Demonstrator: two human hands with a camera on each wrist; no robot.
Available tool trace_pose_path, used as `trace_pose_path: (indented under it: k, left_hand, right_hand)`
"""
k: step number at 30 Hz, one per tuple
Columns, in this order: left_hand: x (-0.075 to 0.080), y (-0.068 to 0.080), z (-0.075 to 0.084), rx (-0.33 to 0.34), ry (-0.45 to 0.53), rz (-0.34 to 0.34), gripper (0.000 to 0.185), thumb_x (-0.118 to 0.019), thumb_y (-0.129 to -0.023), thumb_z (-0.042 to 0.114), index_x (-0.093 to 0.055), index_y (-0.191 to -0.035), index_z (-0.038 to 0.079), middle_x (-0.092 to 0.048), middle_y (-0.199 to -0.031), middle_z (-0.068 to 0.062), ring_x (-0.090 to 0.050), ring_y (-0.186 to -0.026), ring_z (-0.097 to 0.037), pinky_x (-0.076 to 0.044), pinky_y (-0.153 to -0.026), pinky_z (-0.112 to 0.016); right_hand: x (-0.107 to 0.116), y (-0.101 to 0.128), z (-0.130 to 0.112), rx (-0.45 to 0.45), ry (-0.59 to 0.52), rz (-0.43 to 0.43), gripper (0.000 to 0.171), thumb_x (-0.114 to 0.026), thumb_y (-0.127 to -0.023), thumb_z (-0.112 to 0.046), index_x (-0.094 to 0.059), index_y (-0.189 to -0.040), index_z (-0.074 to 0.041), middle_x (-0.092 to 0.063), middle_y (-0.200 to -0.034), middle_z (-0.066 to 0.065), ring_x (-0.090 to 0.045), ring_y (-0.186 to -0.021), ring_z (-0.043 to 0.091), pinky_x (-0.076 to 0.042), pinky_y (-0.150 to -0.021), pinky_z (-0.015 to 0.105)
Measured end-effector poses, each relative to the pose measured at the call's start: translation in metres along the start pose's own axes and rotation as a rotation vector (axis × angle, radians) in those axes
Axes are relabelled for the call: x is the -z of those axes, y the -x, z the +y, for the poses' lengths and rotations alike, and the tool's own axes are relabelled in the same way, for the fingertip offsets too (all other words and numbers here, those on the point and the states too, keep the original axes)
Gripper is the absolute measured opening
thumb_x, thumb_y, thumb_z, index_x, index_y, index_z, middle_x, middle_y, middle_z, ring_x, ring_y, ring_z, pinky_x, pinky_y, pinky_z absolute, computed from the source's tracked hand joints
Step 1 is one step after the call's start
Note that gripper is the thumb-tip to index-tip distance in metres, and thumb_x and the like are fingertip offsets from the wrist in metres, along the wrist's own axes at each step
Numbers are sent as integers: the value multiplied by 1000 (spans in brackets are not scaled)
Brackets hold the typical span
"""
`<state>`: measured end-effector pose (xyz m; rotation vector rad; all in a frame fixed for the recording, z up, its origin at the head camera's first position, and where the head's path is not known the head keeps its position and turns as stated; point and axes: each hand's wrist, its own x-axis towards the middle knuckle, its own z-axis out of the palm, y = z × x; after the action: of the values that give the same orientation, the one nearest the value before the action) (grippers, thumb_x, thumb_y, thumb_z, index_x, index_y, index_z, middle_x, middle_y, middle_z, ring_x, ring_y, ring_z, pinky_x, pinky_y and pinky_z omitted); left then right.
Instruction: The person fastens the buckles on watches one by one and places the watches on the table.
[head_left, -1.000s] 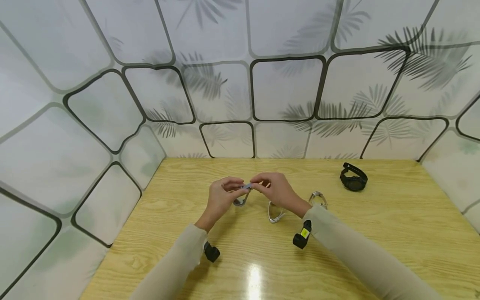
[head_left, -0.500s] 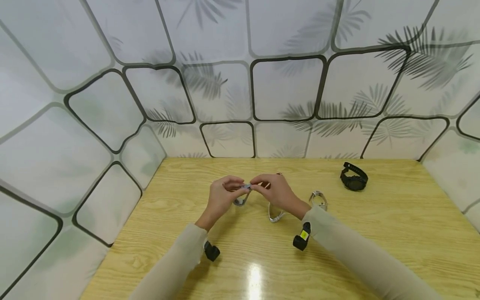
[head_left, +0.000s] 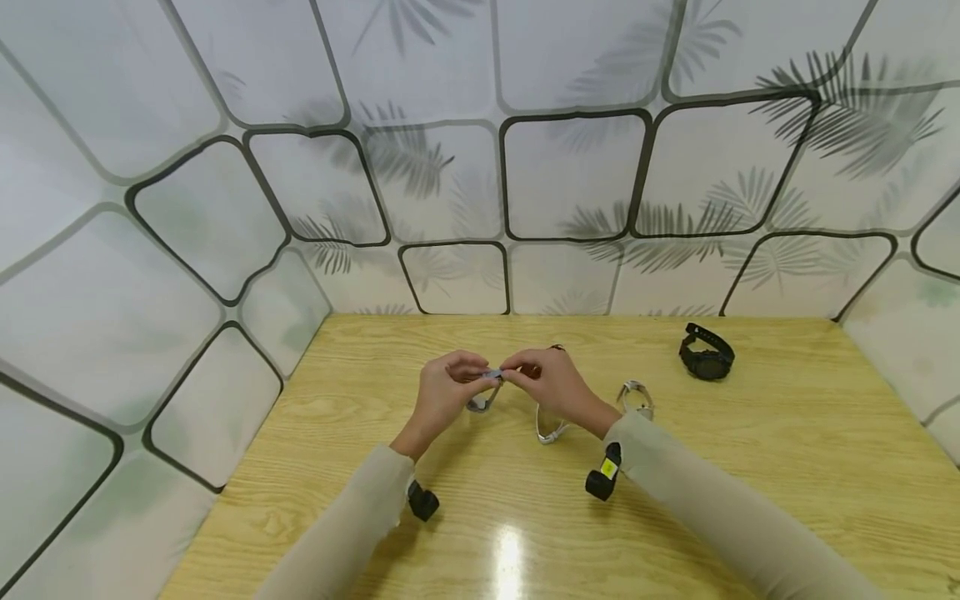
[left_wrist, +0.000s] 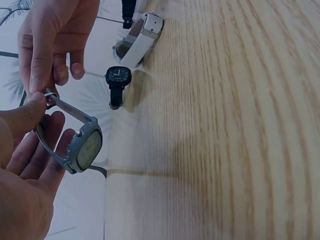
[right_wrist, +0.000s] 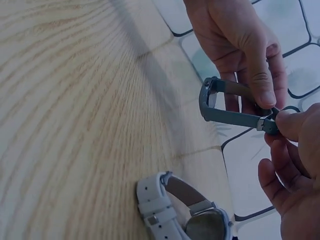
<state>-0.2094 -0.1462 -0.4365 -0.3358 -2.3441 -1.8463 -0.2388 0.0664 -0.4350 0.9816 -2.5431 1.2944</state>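
A blue-grey wristwatch (left_wrist: pixel 89 149) hangs in a loop above the table between my two hands, its dial at the bottom in the head view. My left hand (head_left: pixel 441 398) pinches its strap between thumb and fingers. Thumb and fingertips of my right hand (head_left: pixel 557 385) pinch the strap's end beside the metal buckle (right_wrist: pixel 261 123). In the right wrist view the strap runs through the buckle. Fingertips hide part of the strap end. A white-strapped watch (right_wrist: pixel 159 212) stands on its side on the table, just below my right hand in the head view.
Near my right wrist sits another pale watch (head_left: pixel 637 400). A large black watch (head_left: pixel 707 365) lies at the back right. The small black watch (left_wrist: pixel 118 76) is mostly hidden behind my right hand in the head view. Patterned cloth walls (head_left: pixel 450 183) border the wooden table (head_left: pixel 750 467).
My right hand has shifted very slightly, and a bit of the small black watch now shows behind it. Both hands keep their pinch on the blue-grey watch's strap.
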Motion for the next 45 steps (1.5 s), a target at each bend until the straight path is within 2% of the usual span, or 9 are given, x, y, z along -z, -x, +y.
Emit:
trace_pose_path:
  k: [4,6,9,16,22,28,34,42,45]
  left_hand:
    - [1,0,0,-19,2,-12,24,-85,-85,8,-74,-104,-2,-77,-94,-17,-75,-85,-31,-62,-73,-49]
    - [1,-1,0,-29,-8,-22,24,-85,-84,8,-75,-103,-2,-77,-94,-16,-75,-85,-29,-63,-74,-44]
    - [0,-1,0,-41,-19,-33,24,-86,-84,8,-75,-103,-1,-78,-94,-15,-75,-85,-27,-62,-73,-34]
    - [0,-2,0,-62,-34,-10,21,-85,-85,9,-75,-101,2,-78,-94,-14,-75,-86,-27,-62,-74,-31]
    - [2,-2,-1,-52,-21,-7,22,-84,-87,10,-74,-104,1,-78,-96,-10,-74,-86,-21,-61,-75,-31]
    - [5,-2,-1,-32,-64,-46,31,-84,-87,10,-75,-115,-1,-78,-98,-12,-74,-88,-22,-61,-80,-34]
    - [6,-4,-1,10,-140,-99,24,-84,-87,12,-79,-109,5,-78,-99,-8,-74,-92,-21,-61,-81,-33]
    - [8,-3,2,-22,-165,-139,20,-82,-89,12,-80,-105,2,-77,-104,-14,-74,-95,-30,-62,-80,-34]
    - [10,-3,2,-38,-160,-143,19,-82,-90,14,-80,-105,3,-77,-104,-13,-74,-94,-29,-62,-80,-34]
  right_hand:
    - [2,-2,-2,101,63,4,12,-72,-98,-14,-79,-107,-10,-75,-96,0,-64,-75,7,-56,-68,28]
    - [2,-3,-3,145,93,-9,11,-72,-98,-12,-80,-106,-10,-75,-95,0,-63,-74,7,-56,-67,27]
    - [3,-4,-3,166,114,-20,11,-72,-98,-11,-80,-105,-11,-74,-95,-1,-62,-74,6,-54,-65,26]
    - [-1,-2,2,64,43,7,16,-72,-99,-15,-78,-113,-11,-76,-105,1,-67,-81,9,-58,-70,25]
    - [-4,1,4,-20,-37,17,17,-72,-99,-21,-78,-114,-14,-76,-109,-1,-69,-86,11,-59,-71,26]
    - [-3,0,3,-29,-54,3,18,-71,-100,-22,-77,-115,-13,-75,-110,0,-68,-86,10,-59,-73,29]
    - [-2,0,3,-49,-58,-24,17,-69,-101,-22,-76,-114,-14,-74,-110,-1,-67,-85,8,-58,-74,29]
    - [-1,1,5,-59,-79,-40,16,-68,-102,-23,-75,-115,-15,-73,-111,-1,-67,-85,10,-58,-74,31]
    - [0,1,4,-62,-91,-42,16,-68,-102,-24,-75,-115,-16,-73,-111,-2,-67,-84,9,-58,-74,31]
